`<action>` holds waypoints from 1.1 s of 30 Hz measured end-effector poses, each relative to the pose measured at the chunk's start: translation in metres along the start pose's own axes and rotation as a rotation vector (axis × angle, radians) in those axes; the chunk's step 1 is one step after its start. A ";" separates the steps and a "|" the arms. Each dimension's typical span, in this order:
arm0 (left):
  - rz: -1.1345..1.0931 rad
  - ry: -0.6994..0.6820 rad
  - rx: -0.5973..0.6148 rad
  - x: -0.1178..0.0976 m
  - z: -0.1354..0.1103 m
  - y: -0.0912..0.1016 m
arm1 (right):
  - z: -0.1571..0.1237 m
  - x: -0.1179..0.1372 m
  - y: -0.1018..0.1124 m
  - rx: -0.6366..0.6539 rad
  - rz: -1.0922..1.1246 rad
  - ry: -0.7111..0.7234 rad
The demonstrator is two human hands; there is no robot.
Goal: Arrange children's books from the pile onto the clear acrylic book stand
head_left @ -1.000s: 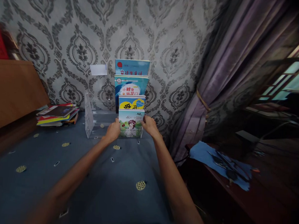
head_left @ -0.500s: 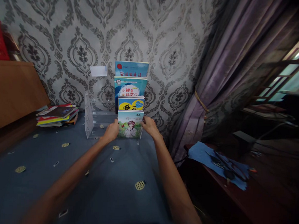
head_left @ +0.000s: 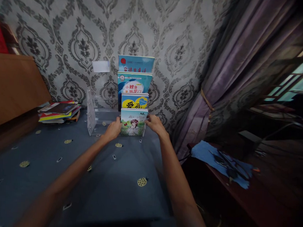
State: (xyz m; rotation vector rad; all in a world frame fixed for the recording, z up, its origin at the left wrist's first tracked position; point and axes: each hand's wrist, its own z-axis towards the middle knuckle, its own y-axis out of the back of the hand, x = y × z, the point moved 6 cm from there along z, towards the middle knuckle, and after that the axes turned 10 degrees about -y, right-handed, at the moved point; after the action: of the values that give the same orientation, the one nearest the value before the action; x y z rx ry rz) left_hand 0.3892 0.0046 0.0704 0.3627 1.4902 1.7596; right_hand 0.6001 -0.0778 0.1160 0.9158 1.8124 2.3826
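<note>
A small book (head_left: pixel 133 124) with a drawn girl on its cover stands at the front of a clear tiered book rack (head_left: pixel 91 119). My left hand (head_left: pixel 114 128) is closed at its left edge, thumb against the side. At the right edge my right hand (head_left: pixel 154 123) is closed on the same book, its fingertips partly hidden. Behind rise a yellow-and-blue book (head_left: pixel 134 101), a teal book (head_left: pixel 135 80) and a blue book (head_left: pixel 136 62), each higher than the one before it. The left side of the rack holds no books.
A pile of books (head_left: pixel 59 111) lies on the blue patterned tablecloth (head_left: pixel 96 191) at left, beside a wooden cabinet (head_left: pixel 18 85). A white label (head_left: pixel 100 66) tops the rack. To the right hangs a purple curtain (head_left: pixel 214 82); a blue cloth (head_left: pixel 207 153) carries dark items.
The view has shifted slightly. Both hands stay at the edges of the front book, which sits about the same in the rack.
</note>
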 end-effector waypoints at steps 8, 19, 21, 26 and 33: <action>0.017 0.026 0.016 -0.004 -0.008 0.000 | 0.002 -0.007 0.002 0.012 0.050 0.016; -0.029 -0.041 -0.069 -0.002 -0.025 0.001 | -0.003 -0.006 0.013 0.005 0.002 0.061; -0.045 -0.100 -0.126 0.002 -0.032 -0.001 | -0.007 -0.005 0.022 -0.052 -0.014 0.059; -0.008 -0.241 -0.161 0.019 -0.057 -0.013 | -0.026 0.008 0.057 -0.306 0.044 0.067; 0.055 -0.254 -0.114 0.055 -0.099 -0.013 | -0.063 0.075 0.046 -0.176 0.196 0.338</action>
State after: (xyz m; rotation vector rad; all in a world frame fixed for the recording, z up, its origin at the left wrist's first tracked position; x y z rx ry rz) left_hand 0.2934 -0.0255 0.0168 0.5507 1.2057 1.7594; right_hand 0.5245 -0.1222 0.1800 0.7397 1.6308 2.9166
